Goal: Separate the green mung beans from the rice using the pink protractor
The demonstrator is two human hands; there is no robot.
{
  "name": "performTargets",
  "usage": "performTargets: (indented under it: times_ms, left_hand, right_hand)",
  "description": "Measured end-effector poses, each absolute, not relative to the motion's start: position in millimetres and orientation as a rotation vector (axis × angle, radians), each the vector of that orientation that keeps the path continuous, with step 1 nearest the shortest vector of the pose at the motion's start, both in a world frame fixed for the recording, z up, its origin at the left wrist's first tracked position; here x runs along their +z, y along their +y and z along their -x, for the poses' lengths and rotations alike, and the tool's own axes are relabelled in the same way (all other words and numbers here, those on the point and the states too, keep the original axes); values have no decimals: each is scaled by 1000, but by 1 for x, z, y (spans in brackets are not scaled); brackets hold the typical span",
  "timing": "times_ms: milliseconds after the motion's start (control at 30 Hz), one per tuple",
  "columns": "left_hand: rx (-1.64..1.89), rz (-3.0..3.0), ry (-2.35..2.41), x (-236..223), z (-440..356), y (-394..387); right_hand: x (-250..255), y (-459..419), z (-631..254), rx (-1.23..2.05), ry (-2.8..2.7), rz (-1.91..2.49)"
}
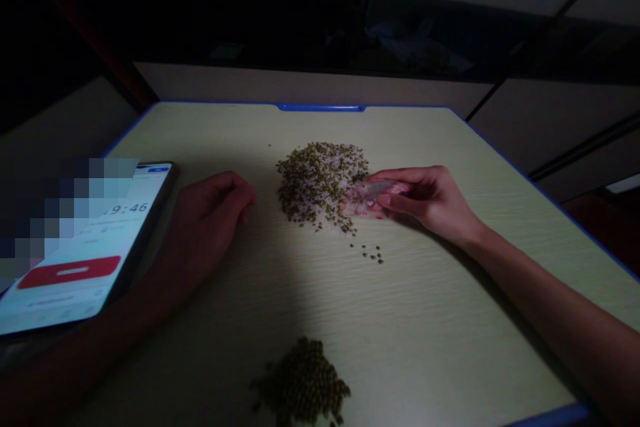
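Note:
My right hand [425,200] pinches a small clear plastic bag [367,197] with pinkish print between thumb and fingers. The bag's left end rests against a mixed heap of mung beans and white rice-like grains [323,180]; what is inside the bag is hard to make out. My left hand [215,207] lies on the table left of that heap, apart from it, fingers curled in and nothing visible in them. Nearer to me sits a darker pile of mung beans [305,380]. Several loose beans [373,253] are scattered between the two piles.
A pale wood-grain table [440,320] with a blue rim lies under everything. At its left side a large phone [95,233] with a lit screen is propped beside my left forearm. Light cabinet-like panels [320,83] stand behind the table's far edge.

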State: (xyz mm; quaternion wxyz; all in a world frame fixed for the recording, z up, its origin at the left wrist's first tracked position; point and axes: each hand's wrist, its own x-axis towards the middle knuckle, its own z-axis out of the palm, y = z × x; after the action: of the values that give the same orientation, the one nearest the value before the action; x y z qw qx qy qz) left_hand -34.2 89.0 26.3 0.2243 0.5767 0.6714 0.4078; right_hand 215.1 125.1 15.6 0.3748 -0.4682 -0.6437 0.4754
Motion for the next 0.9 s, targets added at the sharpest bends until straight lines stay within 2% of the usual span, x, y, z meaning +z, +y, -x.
performTargets:
  times_ms: [400,900]
  left_hand:
    - [1067,-1595,1900,29,33,88]
    - [1069,-1616,1903,29,33,89]
  right_hand:
    - [13,124,-231,1340,-1604,1148]
    - [16,120,-240,1332,-1623,1185]
